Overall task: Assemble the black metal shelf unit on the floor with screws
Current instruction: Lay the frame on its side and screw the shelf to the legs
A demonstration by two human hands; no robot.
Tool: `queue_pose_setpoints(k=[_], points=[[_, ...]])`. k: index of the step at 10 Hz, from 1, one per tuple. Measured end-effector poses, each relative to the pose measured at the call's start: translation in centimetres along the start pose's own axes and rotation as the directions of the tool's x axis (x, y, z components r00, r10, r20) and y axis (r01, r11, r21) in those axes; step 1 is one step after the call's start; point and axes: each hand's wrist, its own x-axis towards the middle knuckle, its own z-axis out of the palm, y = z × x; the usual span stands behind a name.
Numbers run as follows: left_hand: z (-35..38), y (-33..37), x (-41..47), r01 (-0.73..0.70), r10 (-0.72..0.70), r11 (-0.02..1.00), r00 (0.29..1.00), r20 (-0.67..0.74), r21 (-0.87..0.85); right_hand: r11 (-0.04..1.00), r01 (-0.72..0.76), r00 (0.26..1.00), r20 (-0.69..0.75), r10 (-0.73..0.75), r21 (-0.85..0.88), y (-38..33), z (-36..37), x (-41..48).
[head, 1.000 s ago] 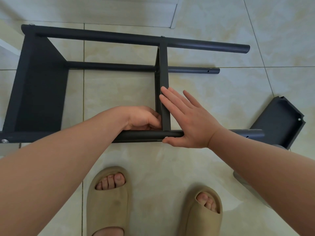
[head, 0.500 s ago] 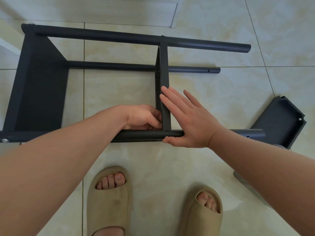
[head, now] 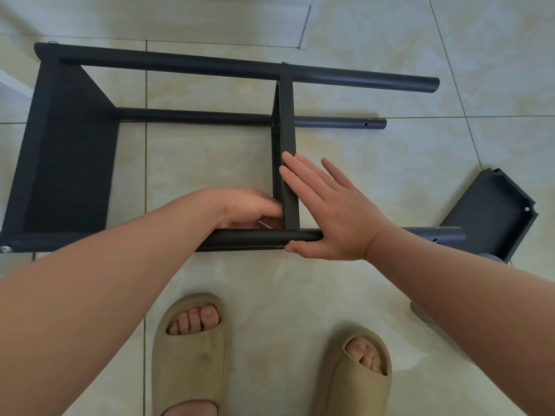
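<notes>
Where pale cream tiles with thin grey joints make up the floor [head: 360,295], a strip of white trim [head: 240,31] runs along its far edge. The black shelf unit [head: 210,66] lies on its side in the middle of the floor, just short of that trim. Its long axis runs left to right. Its round poles point right and end in open, bare tips. The far pole reaches furthest. An end panel [head: 69,163] closes the left side, and a middle panel [head: 287,121] stands on edge across the poles. A loose panel [head: 489,217] of the same black metal leans tilted toward the right edge of the floor, just beyond the tip of the near pole [head: 255,237].

Two tan slippers, left [head: 186,364] and right [head: 345,382], stand on the near side of the floor, toes toward the unit.

The right hand [head: 333,214] lies flat and spread. Its straight fingers press on the right face of the middle panel, and its thumb is tucked under the near pole. The left hand [head: 246,208] is curled into the inner corner where that panel meets the near pole. Whether its fingers hold anything is hidden.

A small silver screw [head: 290,241] shows on the near pole by the right thumb, and another screw head [head: 6,249] sits at the pole's left end.
</notes>
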Motion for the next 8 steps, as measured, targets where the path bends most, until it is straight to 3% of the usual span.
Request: queue_pose_setpoints(k=[5, 6, 8], points=[[-0.34, -0.06, 0.21, 0.008, 0.002, 0.992, 0.997, 0.078, -0.122, 1.0, 0.0, 1.0, 0.016, 0.0, -0.015, 0.05, 0.09, 0.01], [-0.21, -0.24, 0.39, 0.02, -0.019, 1.0, 0.999, 0.044, -0.021, 1.0, -0.001, 1.0, 0.01, 0.002, -0.013, 0.01, 0.06, 0.02], [-0.48, -0.63, 0.69, -0.015, 0.015, 1.0, 1.0, -0.016, 0.003, 1.0, -0.004, 1.0, 0.01, 0.004, -0.007, 0.03, 0.01, 0.0]])
